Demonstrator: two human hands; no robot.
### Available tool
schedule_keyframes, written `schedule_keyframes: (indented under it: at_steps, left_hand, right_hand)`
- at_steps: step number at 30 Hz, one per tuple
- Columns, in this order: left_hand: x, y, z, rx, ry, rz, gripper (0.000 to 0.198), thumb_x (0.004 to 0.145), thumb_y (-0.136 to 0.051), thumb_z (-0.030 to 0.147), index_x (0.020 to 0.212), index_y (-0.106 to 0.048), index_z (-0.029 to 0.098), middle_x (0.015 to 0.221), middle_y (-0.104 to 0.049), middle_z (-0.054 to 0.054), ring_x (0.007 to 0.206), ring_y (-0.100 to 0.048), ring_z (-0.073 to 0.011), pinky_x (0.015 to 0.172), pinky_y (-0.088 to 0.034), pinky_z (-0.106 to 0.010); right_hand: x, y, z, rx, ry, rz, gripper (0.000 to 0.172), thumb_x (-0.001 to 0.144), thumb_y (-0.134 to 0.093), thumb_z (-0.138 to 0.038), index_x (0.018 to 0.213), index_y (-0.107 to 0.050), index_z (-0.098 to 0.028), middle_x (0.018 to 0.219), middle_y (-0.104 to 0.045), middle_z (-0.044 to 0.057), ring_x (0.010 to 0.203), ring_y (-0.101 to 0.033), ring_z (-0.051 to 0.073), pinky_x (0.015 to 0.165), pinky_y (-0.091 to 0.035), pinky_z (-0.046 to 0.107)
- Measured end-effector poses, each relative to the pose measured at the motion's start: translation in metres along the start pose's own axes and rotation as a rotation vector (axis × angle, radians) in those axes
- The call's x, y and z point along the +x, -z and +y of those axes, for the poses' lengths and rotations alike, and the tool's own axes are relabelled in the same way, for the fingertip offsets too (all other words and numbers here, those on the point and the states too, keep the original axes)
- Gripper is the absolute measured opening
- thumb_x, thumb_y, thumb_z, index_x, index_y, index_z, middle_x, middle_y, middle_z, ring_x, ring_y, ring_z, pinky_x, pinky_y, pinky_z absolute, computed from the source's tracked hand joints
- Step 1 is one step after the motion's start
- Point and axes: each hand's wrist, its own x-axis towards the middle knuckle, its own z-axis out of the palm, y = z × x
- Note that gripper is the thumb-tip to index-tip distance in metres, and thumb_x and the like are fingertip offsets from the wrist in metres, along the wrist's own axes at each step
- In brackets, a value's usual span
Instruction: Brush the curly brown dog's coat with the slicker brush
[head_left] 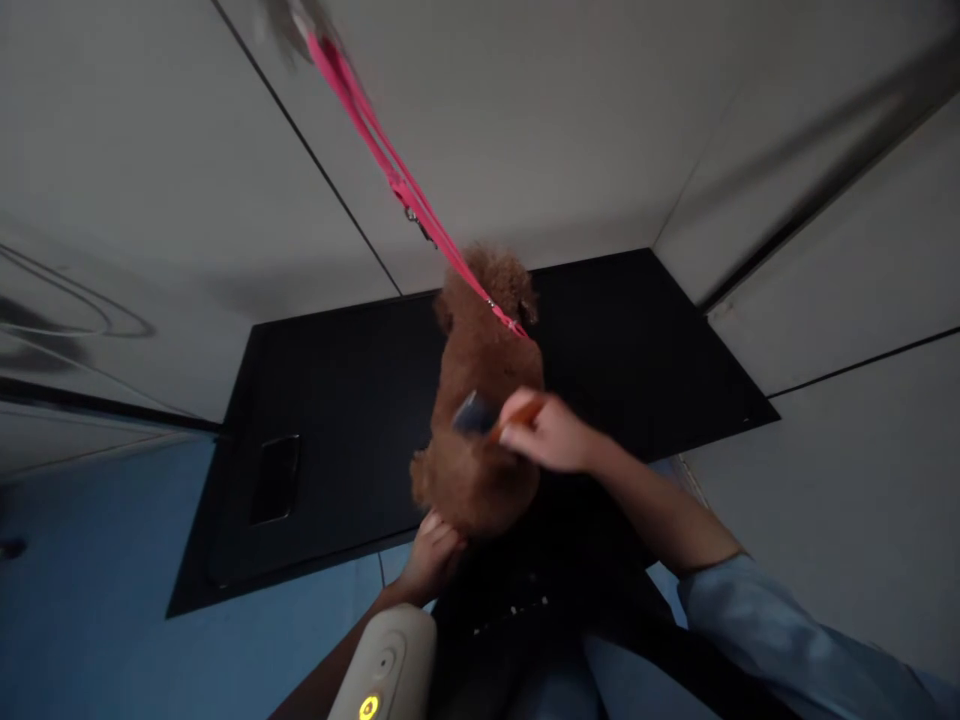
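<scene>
A curly brown dog (487,370) is on the black table, its back towards me and its head at the far side. My right hand (551,432) is closed around the orange handle of a grooming brush (474,413), blurred by motion. The brush's dark head lies against or just over the dog's lower back; contact is unclear. Low at the dog's rear, my left hand (433,553) presses against the fur with curled fingers, closed on the dog. Its fingertips are partly hidden. A pink leash (431,215) runs from the dog's neck up to the top left.
Beneath the dog is a black table (360,400) with a dark phone-like slab (275,480) on its left part. Grey panelled wall (585,130) rises behind the table. A white device (390,660) with a yellow light is close below. Thin cables (67,290) hang at left.
</scene>
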Motion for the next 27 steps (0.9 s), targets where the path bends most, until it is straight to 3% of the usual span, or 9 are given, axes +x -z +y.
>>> schedule_keyframes:
  at_steps: [2,7,11,15,17,20,23,24,27]
  left_hand:
    - [0.003,0.0,0.0,0.0,-0.027,-0.007,0.024,0.085,-0.042,0.01,0.063,-0.048,0.018,0.056,-0.05,-0.001,0.064,-0.047,-0.0153,0.068,-0.044,-0.031]
    - [0.022,0.012,0.004,0.007,-0.053,-0.013,0.025,0.086,-0.042,0.011,0.063,-0.047,0.019,0.054,-0.049,0.0,0.059,-0.047,-0.0143,0.059,-0.042,-0.029]
    - [0.074,0.031,0.01,0.039,-0.075,0.112,0.015,0.086,-0.044,0.011,0.08,-0.056,0.018,0.071,-0.062,-0.002,0.069,-0.057,-0.015,0.068,-0.049,-0.031]
    - [0.147,0.034,0.015,0.147,-0.13,0.282,0.021,0.086,-0.056,0.021,0.105,-0.061,0.017,0.112,-0.064,-0.012,0.111,-0.057,-0.0265,0.094,-0.047,-0.045]
    - [0.169,0.029,0.016,0.206,-0.109,0.228,0.023,0.086,-0.058,0.025,0.106,-0.063,0.015,0.118,-0.063,-0.015,0.118,-0.053,-0.0304,0.096,-0.045,-0.049]
    - [0.171,0.02,0.013,0.191,-0.114,0.123,0.016,0.087,-0.056,0.019,0.099,-0.066,0.016,0.111,-0.067,-0.011,0.114,-0.055,-0.0274,0.092,-0.047,-0.044]
    - [0.156,0.017,0.007,0.159,-0.129,0.154,0.017,0.085,-0.055,0.011,0.096,-0.066,0.018,0.106,-0.071,-0.007,0.108,-0.058,-0.0237,0.089,-0.048,-0.039]
    - [0.152,0.017,0.005,0.152,-0.127,0.175,0.017,0.085,-0.055,0.011,0.095,-0.066,0.017,0.102,-0.071,-0.007,0.103,-0.06,-0.0225,0.086,-0.048,-0.037]
    - [0.149,0.019,0.002,0.14,-0.104,0.196,0.013,0.085,-0.054,0.012,0.09,-0.065,0.017,0.086,-0.071,-0.006,0.081,-0.062,-0.018,0.075,-0.049,-0.033]
  right_hand:
    - [0.002,0.004,0.001,0.035,-0.03,-0.251,0.012,0.072,-0.066,-0.028,0.075,-0.061,-0.017,0.067,-0.062,-0.002,0.061,-0.056,0.012,0.061,-0.045,0.024]
    - [0.01,0.031,0.007,-0.016,-0.017,0.357,0.018,0.082,-0.052,-0.036,0.082,-0.057,-0.018,0.073,-0.058,0.0,0.069,-0.056,0.015,0.065,-0.044,0.027]
    - [0.01,0.037,0.012,0.047,-0.032,-0.044,0.017,0.073,-0.062,-0.034,0.079,-0.059,-0.018,0.072,-0.059,0.0,0.065,-0.055,0.014,0.063,-0.044,0.027]
    - [0.018,0.047,0.022,0.038,-0.057,0.448,0.02,0.075,-0.057,-0.038,0.079,-0.055,-0.019,0.067,-0.053,-0.002,0.059,-0.048,0.012,0.058,-0.04,0.026]
    - [0.021,0.054,0.026,0.033,-0.033,0.434,0.021,0.074,-0.058,-0.039,0.08,-0.055,-0.019,0.068,-0.053,-0.002,0.06,-0.048,0.012,0.058,-0.04,0.025]
    - [0.023,0.06,0.03,0.047,-0.067,0.29,0.024,0.074,-0.059,-0.042,0.079,-0.055,-0.019,0.064,-0.051,-0.003,0.058,-0.047,0.012,0.056,-0.039,0.025]
    - [0.024,0.064,0.034,0.003,-0.062,0.587,0.024,0.075,-0.055,-0.043,0.079,-0.053,-0.02,0.066,-0.051,-0.002,0.062,-0.047,0.013,0.058,-0.04,0.025]
    - [0.024,0.064,0.035,0.002,-0.058,0.581,0.023,0.075,-0.055,-0.042,0.08,-0.053,-0.02,0.068,-0.052,-0.002,0.063,-0.047,0.013,0.059,-0.04,0.025]
    - [0.028,0.061,0.041,0.087,-0.096,0.198,0.023,0.072,-0.059,-0.041,0.079,-0.054,-0.019,0.067,-0.053,-0.002,0.06,-0.048,0.012,0.058,-0.04,0.025]
